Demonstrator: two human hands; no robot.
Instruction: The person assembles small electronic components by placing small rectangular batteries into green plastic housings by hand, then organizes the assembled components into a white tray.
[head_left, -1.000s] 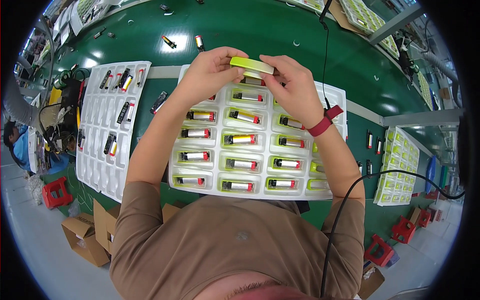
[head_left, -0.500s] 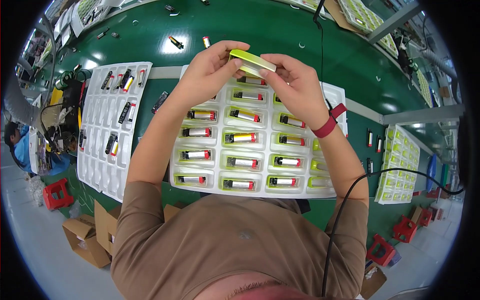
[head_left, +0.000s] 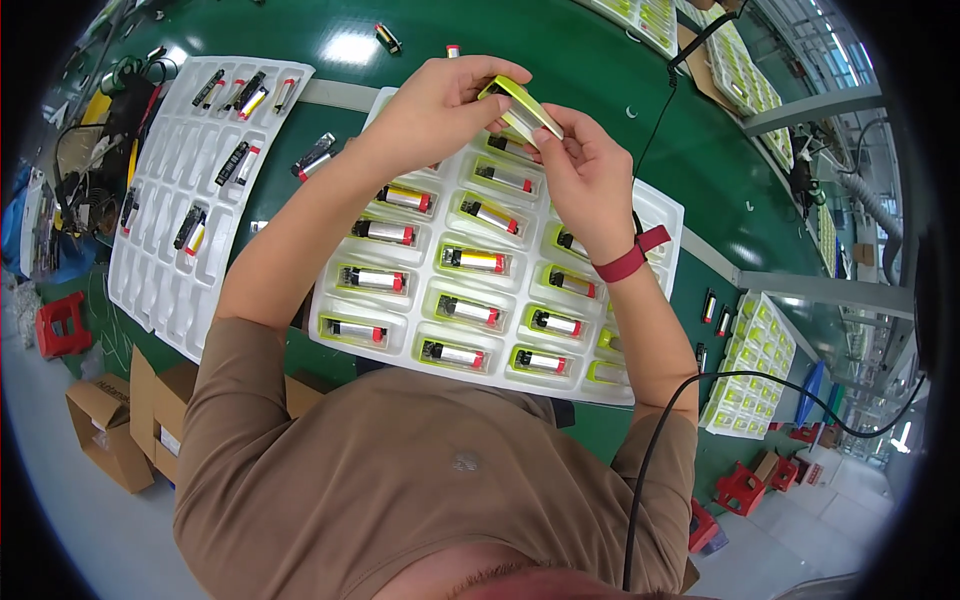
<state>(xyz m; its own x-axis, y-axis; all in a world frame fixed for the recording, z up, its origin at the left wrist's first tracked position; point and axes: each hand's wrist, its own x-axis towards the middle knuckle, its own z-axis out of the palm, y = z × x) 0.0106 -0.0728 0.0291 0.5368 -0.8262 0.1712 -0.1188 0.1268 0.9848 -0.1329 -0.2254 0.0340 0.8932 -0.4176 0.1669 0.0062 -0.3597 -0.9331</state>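
Between my two hands is a lime-green plastic casing (head_left: 522, 108), a shallow shell with a pale inside. My left hand (head_left: 440, 105) pinches its left end between thumb and fingers. At the other end, my right hand (head_left: 588, 165), with a red band (head_left: 632, 258) at the wrist, grips the shell's lower right corner. Both hands are raised over the far part of a white moulded tray (head_left: 660, 212). Green casings sit in its pockets, many with a silver or yellow battery cell (head_left: 472, 260) that has red and black ends. My hands and forearms cover some pockets.
To the left, another white tray (head_left: 165, 300) carries several loose cells and black parts. One cell (head_left: 316, 157) lies between the trays. A tray of green casings (head_left: 755, 365) stands at right. A black cable (head_left: 780, 378) crosses near my right arm. Cardboard boxes (head_left: 110, 430) and red stools (head_left: 62, 325) are on the floor.
The casing is now tilted more steeply, its right end lower. Both hands keep their hold. The whole view has turned, so the trays appear rotated and shifted left.
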